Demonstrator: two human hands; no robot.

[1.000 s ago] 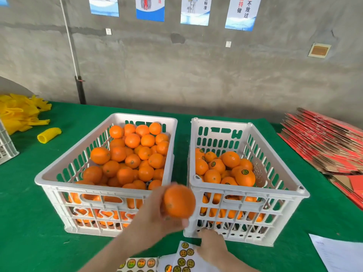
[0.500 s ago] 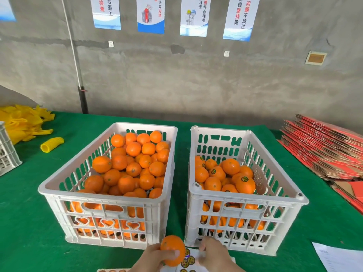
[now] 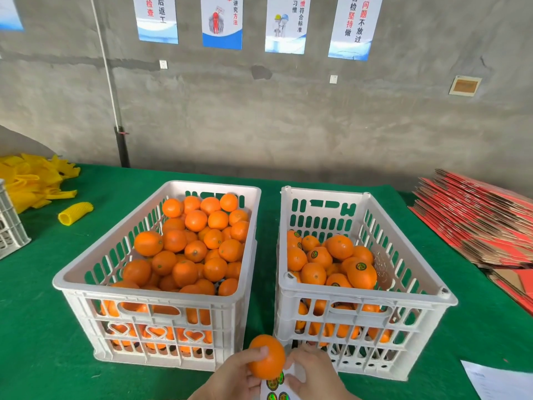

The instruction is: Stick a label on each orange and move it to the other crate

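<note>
My left hand (image 3: 230, 376) grips an unlabelled orange (image 3: 266, 357) at the bottom edge of the view, in front of the gap between the two crates. My right hand (image 3: 313, 373) is right beside that orange, its fingers curled down onto the sticker sheet (image 3: 275, 383); whether it pinches a label is hidden. The left white crate (image 3: 86, 272) is piled with bare oranges (image 3: 196, 249). The right white crate (image 3: 418, 281) holds labelled oranges (image 3: 360, 272) with dark round stickers.
A green cloth (image 3: 37, 327) covers the table. Yellow foam nets (image 3: 31, 180) and one loose net sleeve (image 3: 75, 213) lie at the far left beside another crate (image 3: 10, 229). Flat red cartons (image 3: 478, 215) are stacked at the right. A white paper (image 3: 501, 379) lies at the near right.
My left hand brought the orange down from crate-rim height to just above the sticker sheet. The right hand rose next to it. The camera tilted upward.
</note>
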